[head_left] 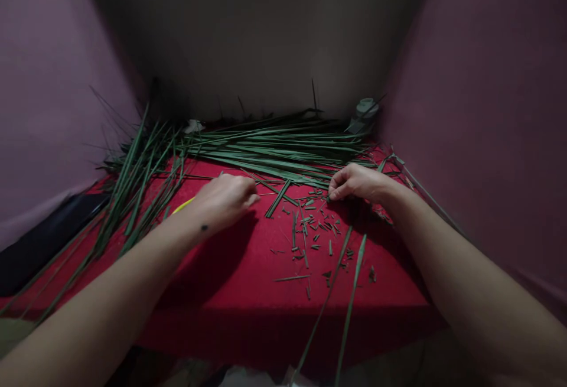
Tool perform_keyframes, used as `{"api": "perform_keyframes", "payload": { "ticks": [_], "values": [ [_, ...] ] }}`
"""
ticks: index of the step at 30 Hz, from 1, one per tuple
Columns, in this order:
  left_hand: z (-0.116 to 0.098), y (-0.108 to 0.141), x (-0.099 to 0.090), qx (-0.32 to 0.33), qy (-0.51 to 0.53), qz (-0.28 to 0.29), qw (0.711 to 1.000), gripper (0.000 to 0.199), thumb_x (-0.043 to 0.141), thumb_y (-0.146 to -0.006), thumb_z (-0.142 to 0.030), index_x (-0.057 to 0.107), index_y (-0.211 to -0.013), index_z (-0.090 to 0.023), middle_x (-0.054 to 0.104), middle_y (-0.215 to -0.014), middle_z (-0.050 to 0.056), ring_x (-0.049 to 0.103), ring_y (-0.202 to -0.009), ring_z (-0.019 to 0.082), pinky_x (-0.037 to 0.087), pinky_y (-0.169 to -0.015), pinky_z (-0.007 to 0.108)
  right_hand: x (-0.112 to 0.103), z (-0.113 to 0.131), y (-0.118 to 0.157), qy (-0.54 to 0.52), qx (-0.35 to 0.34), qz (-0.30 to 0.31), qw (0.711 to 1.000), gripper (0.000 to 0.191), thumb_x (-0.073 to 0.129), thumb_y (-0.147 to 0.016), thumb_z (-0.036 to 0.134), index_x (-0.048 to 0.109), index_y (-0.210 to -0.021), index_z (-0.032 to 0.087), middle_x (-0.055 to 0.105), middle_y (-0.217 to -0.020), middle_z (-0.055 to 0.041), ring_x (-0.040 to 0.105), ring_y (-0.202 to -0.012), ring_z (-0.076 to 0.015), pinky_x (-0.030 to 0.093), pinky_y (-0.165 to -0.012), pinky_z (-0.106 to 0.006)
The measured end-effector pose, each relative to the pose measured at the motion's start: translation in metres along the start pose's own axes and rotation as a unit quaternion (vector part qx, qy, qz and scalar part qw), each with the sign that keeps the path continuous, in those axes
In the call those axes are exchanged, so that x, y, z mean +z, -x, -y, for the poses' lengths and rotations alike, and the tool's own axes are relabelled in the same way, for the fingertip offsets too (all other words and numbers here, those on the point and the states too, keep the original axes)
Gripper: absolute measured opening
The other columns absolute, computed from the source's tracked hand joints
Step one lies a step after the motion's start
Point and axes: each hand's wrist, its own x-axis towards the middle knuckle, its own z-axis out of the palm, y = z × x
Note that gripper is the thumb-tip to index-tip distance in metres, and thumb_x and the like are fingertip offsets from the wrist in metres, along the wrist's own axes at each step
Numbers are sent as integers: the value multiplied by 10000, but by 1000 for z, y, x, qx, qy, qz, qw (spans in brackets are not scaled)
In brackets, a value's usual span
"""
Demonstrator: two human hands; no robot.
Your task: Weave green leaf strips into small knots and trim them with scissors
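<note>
My left hand [230, 195] is held over the red cloth, its fingers curled; whatever they may hold is hidden from this side. Beside its wrist, part of a yellow thing [182, 205] shows, mostly covered by the arm. To the right, my right hand [354, 183] pinches a small green leaf piece [328, 199] between thumb and fingers, low over the cloth. Cut leaf scraps [316, 221] lie scattered below it. A short crossed bundle of leaf strips [278, 199] rests between the hands. Two long strips [354, 280] run down over the table's front edge.
Long green leaves [274, 148] are piled along the back, with another heap [133, 180] at left. A pale container [364, 114] stands at the back right. On the left edge lies a dark flat object [53, 239]. Red cloth [248, 280] covers the table; walls enclose three sides.
</note>
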Motion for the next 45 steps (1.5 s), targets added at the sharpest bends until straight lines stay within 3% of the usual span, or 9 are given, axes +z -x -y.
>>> {"api": "perform_keyframes", "payload": {
  "ticks": [7, 14, 18, 22, 26, 30, 33, 40, 45],
  "values": [
    [-24, -37, 22, -1, -45, 60, 997, 272, 470, -771, -339, 614, -623, -161, 576, -596, 62, 455, -518, 143, 250, -517, 268, 3, -2, -4, 122, -65, 31, 990, 84, 680, -592, 199, 683, -672, 173, 549, -540, 34, 445, -524, -102, 308, -507, -243],
    [-20, -39, 28, -31, -14, 48, 998, 221, 468, -709, -245, 502, -503, -174, 449, -497, 18, 378, -464, 122, 211, -475, 274, 9, -2, -5, 170, -149, -119, 967, 60, 644, -663, 180, 687, -703, 169, 591, -639, -1, 508, -608, -122, 335, -566, -254],
    [-18, -31, 21, -35, 65, 23, 997, 222, 469, -701, -262, 491, -498, -177, 430, -473, -1, 381, -453, 112, 210, -448, 258, 22, 15, 5, 64, -166, -204, 963, 102, 620, -702, 228, 676, -683, 145, 569, -587, 2, 466, -548, -101, 319, -537, -249],
    [-23, -23, 18, -29, 205, -27, 978, 219, 478, -707, -302, 504, -533, -172, 412, -444, -29, 352, -421, 89, 200, -421, 230, 47, 36, 8, -150, -152, -89, 973, 225, 622, -734, 352, 642, -733, 128, 577, -593, 3, 446, -489, -73, 315, -477, -225],
    [-34, -19, 11, -18, 276, -41, 960, 229, 512, -702, -283, 455, -512, -168, 394, -430, -46, 314, -408, 65, 195, -407, 211, 71, 49, -3, -335, -156, -69, 927, 261, 694, -672, 327, 511, -603, 153, 530, -501, 24, 434, -428, -68, 299, -420, -219],
    [-34, -19, 0, -8, 386, 19, 922, 253, 533, -740, -298, 467, -536, -164, 439, -437, -39, 329, -386, 62, 231, -395, 212, 78, 56, -14, -475, -147, -77, 864, 359, 768, -567, 244, 419, -531, 170, 494, -454, 48, 451, -408, -64, 313, -403, -203],
    [-28, -23, 0, 26, 435, 61, 898, 256, 579, -746, -312, 517, -562, -146, 494, -472, -24, 382, -402, 63, 278, -419, 213, 80, 56, -16, -511, -123, -70, 848, 359, 792, -528, 215, 437, -533, 162, 495, -448, 53, 434, -385, -49, 297, -378, -189],
    [-13, -29, 29, 56, 564, 100, 818, 228, 579, -780, -281, 547, -605, -139, 528, -494, -23, 401, -408, 60, 287, -406, 199, 87, 42, -22, -542, -120, -45, 830, 271, 797, -531, 216, 547, -584, 126, 554, -501, 24, 487, -433, -62, 329, -398, -188],
    [-17, -27, 30, 43, 570, 95, 815, 230, 511, -841, -269, 606, -705, -110, 594, -589, 19, 501, -481, 82, 356, -408, 187, 86, 35, -23, -539, -121, -32, 833, 208, 752, -597, 221, 572, -605, 116, 586, -520, -4, 520, -449, -75, 350, -415, -192]
  ]
}}
